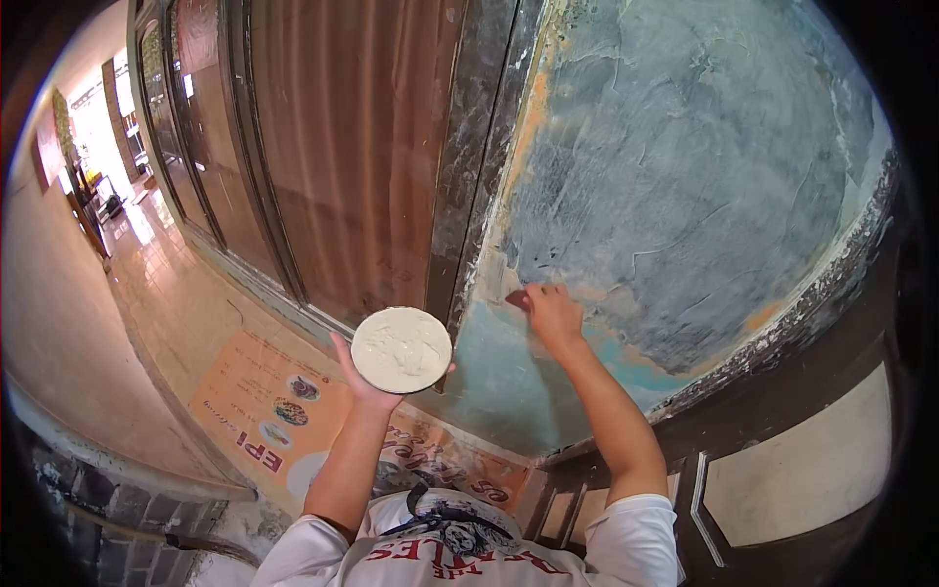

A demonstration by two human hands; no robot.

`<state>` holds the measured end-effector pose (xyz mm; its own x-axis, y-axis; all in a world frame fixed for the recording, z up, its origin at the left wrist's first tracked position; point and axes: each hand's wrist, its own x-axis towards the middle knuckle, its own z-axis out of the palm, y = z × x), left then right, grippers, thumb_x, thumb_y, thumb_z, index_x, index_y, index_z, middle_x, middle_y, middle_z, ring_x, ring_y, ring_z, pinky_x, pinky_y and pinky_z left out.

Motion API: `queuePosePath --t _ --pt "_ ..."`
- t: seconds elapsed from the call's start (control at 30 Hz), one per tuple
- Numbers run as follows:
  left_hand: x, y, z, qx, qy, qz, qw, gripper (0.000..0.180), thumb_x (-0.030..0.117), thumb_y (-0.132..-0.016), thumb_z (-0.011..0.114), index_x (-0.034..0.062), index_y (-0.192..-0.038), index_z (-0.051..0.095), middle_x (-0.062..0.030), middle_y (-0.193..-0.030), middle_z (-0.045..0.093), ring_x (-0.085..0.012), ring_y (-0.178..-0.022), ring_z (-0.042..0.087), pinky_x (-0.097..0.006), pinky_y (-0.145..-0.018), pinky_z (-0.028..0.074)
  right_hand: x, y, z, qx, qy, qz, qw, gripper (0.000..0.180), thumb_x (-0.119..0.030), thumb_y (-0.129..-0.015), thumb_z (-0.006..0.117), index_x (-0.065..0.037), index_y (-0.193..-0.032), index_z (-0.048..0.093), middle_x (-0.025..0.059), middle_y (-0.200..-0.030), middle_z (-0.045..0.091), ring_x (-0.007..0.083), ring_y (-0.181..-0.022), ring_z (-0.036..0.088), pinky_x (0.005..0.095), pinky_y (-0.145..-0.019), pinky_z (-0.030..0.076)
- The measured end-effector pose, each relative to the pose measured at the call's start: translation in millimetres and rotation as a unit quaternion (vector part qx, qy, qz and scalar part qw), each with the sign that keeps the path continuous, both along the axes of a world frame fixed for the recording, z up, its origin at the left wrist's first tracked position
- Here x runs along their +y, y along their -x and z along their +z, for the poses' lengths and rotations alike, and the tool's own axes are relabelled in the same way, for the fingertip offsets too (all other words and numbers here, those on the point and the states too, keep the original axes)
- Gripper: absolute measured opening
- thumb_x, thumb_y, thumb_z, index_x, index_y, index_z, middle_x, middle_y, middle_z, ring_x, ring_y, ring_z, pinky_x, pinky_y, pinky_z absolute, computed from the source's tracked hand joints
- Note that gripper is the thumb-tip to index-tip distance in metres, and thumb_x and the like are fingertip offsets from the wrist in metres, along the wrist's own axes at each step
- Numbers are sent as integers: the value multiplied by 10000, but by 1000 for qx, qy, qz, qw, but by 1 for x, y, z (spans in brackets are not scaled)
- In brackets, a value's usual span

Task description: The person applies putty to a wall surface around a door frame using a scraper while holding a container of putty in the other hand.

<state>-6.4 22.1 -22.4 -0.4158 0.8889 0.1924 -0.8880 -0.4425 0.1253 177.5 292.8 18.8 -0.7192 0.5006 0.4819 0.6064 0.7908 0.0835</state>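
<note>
My left hand [370, 380] holds up a round tub of off-white paste [401, 348] from below, thumb on its left side and fingertips showing at its right. The paste has an uneven, scooped surface. My right hand [555, 315] grips a small dark reddish-brown scraper [518, 299], its edge against the wall [675, 196] near the wall's left border. Grey, streaky filler covers the upper wall, while a smoother turquoise area [509, 382] shows below my right hand. The fingers' far side is hidden.
A dark-framed glass panel with a brown curtain [342, 147] stands left of the wall. An orange printed banner [264, 411] lies on the floor beneath. Dark wooden panelling [802, 460] is at the right. Grey blocks [108, 509] sit at the lower left, and a tiled passage [156, 264] runs far left.
</note>
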Motion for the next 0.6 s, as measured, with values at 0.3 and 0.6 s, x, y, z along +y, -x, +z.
queuePosePath --t 0.3,0.6 --pt "-14 1 -8 -18 -5 -3 1000 1169 997 -790 344 128 -1568 423 -247 -1595 418 -571 -1395 440 -903 -1006 338 -28 -7 36 37 72 13 997 142 -287 -978 664 -169 -1056 673 101 -959 714 370 -928 668 542 -675 522" --pt "-9 -4 -1 0 18 -2 1000 1162 995 -794 341 135 -1570 426 -231 -1599 419 -561 -1400 439 -909 -1008 325 -12 11 56 95 16 11 995 155 -298 -985 660 -166 -1067 670 63 -964 710 333 -961 673 521 -694 551"
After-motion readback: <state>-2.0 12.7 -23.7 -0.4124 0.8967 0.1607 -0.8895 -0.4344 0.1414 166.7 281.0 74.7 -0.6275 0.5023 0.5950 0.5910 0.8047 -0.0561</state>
